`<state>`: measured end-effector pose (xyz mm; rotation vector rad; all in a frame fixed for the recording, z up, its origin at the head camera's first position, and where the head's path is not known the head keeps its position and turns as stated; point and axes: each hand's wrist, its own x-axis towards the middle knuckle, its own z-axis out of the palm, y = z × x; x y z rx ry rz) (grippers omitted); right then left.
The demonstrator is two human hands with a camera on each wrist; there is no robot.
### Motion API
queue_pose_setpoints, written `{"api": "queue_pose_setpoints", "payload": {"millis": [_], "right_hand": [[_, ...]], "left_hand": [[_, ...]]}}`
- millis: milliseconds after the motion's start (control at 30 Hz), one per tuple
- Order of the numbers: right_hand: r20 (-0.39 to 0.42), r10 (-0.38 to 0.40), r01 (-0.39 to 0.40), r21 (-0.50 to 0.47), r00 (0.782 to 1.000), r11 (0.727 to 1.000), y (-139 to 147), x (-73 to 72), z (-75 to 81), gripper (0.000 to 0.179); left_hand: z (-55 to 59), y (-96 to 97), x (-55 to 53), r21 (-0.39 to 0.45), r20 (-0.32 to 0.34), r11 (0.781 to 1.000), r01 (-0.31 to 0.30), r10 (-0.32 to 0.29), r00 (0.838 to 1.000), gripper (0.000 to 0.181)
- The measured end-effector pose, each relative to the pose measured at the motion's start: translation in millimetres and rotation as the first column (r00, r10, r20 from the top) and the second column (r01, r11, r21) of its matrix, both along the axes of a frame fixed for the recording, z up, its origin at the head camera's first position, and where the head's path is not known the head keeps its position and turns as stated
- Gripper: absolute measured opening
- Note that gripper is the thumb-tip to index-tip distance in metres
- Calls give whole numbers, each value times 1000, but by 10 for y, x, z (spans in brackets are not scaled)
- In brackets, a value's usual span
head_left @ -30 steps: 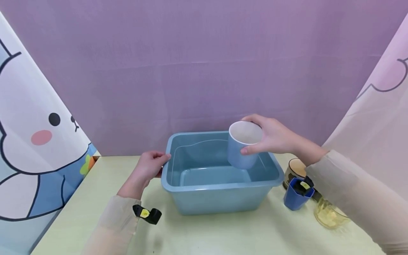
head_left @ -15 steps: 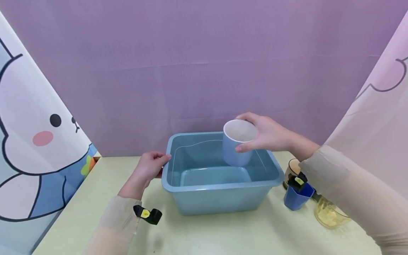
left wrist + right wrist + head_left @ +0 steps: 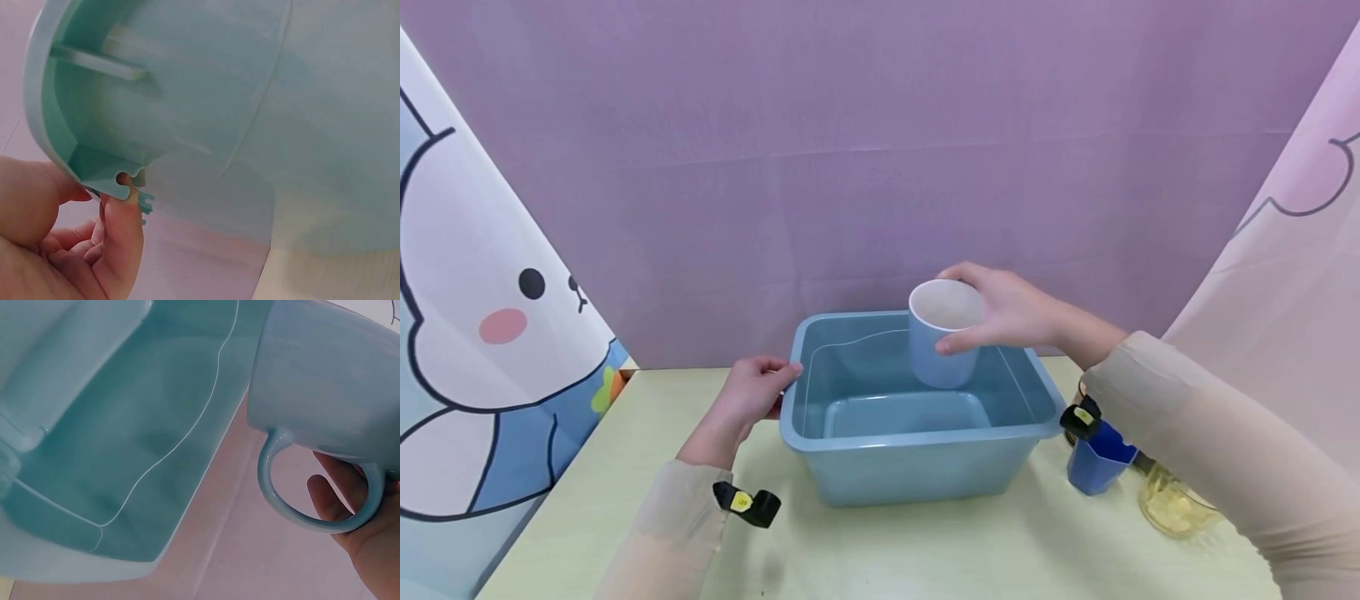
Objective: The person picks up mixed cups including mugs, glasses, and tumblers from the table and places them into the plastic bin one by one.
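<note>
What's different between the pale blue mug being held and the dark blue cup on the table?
The mug is pale blue outside and whitish inside, while the cup is dark blue inside and out. The mug's rim is round; the cup's is angular. The right hand grips the mug, whereas the cup stands on the table. Both are blue, open-topped vessels.
</note>
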<state>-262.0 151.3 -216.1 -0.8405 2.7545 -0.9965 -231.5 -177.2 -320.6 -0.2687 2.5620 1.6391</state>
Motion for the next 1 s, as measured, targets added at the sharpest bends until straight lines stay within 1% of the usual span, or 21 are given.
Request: {"api": "queue_pose_setpoints", "payload": {"millis": [100, 333, 600, 700, 900, 1000], "right_hand": [[-6, 9, -9, 14, 1000, 1000, -30, -18, -3, 79], [-70, 18, -15, 48, 997, 999, -103, -50, -17, 76], [-69, 34, -30, 57, 997, 998, -152, -103, -60, 78], [-75, 44, -39, 55, 996, 998, -180, -124, -75, 78], [-92, 75, -70, 51, 993, 996, -237, -161, -105, 79], [-84, 74, -69, 53, 994, 996, -257, -170, -115, 79]], "left_hand": [[0, -2, -4, -1, -2, 1000, 4, -4, 1000, 45], [-7, -9, -18, -5, -1, 1000, 5, -5, 1000, 44], [-10, -9, -19, -4, 9, 1000, 8, -8, 1000, 43], [-17, -24, -18, -3, 2, 1000, 14, -14, 1000, 43], [-25, -40, -3, -4, -7, 1000, 8, -8, 1000, 43], [-26, -36, 4, -4, -4, 1000, 3, -3, 1000, 42]]}}
